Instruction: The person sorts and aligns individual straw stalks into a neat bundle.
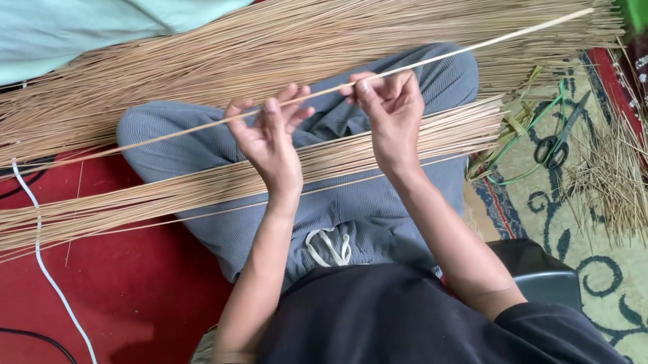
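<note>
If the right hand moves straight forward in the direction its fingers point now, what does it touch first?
Apart from the thin stick it already pinches, the right hand would probably first meet the grey trouser knee, then the large pile of sticks beyond it. Depth is unclear, so it might pass above the knee.

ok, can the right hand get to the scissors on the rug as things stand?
Probably yes. The scissors lie in the open on the rug, on the right hand's side, with nothing covering them. But that hand is pinching the single stick and would have to let go first.
</note>
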